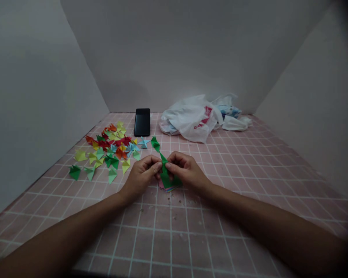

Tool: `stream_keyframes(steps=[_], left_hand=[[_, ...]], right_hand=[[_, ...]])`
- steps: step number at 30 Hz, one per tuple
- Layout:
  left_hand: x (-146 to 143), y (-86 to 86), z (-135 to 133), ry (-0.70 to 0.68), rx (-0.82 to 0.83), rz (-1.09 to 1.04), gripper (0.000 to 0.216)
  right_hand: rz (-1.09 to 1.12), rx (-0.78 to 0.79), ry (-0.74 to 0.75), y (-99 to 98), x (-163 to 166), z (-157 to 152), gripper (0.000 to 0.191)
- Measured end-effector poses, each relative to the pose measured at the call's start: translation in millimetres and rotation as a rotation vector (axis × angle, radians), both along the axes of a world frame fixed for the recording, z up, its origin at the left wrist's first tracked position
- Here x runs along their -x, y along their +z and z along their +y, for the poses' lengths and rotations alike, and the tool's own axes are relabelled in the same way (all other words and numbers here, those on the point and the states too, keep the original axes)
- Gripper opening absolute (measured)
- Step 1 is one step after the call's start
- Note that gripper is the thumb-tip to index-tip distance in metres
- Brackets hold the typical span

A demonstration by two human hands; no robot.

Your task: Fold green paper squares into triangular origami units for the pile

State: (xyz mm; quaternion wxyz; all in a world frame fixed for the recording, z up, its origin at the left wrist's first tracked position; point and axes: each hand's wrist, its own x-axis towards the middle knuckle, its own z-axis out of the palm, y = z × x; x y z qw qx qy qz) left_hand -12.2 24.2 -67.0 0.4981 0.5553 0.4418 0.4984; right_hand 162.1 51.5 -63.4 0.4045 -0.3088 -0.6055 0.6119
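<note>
We have the folded green paper (pixel 164 158) pinched between the fingers of our left hand (pixel 141 173) and those of our right hand (pixel 188 170). On each hand the thumb is pressed down toward a curled forefinger with hardly any gap; how the lower fingers sit underneath we cannot tell. The paper stands between the two thumb tips, its narrow point reaching out past them. Just below our fingers, on the near side, a flat green sheet (pixel 168 183) lies over a stack of coloured paper (pixel 161 184), its edges peeking out on the table (pixel 150 239). A small dark green folded piece (pixel 155 143) sits just beyond the fingertips. To the left of our fingers spread many folded paper pieces (pixel 112 161); well beyond them are a black phone (pixel 142 122) and, farther right, a white plastic bag (pixel 188 116).
</note>
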Motion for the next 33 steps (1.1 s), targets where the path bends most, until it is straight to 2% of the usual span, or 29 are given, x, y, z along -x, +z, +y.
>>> stream_keyframes(steps=[8,16,24,33], left_hand=[[-0.8,-0.4,0.2,-0.009,0.022,-0.085,0.024],[-1.5,-2.1,-0.9,0.003,0.007,-0.175,0.028],[-1.8,-0.8,-2.0,0.032,-0.094,-0.086,0.021],[-1.8,-2.6,-2.8,0.037,-0.065,-0.067,0.022]], right_hand=[[0.074,0.026,0.077,-5.7,0.4,-2.8,0.031],[0.122,0.015,0.132,-2.0,1.0,-3.7,0.026],[0.121,0.027,0.106,-5.7,1.9,-4.3,0.024],[0.072,-0.016,0.076,-3.2,3.0,-6.6,0.02]])
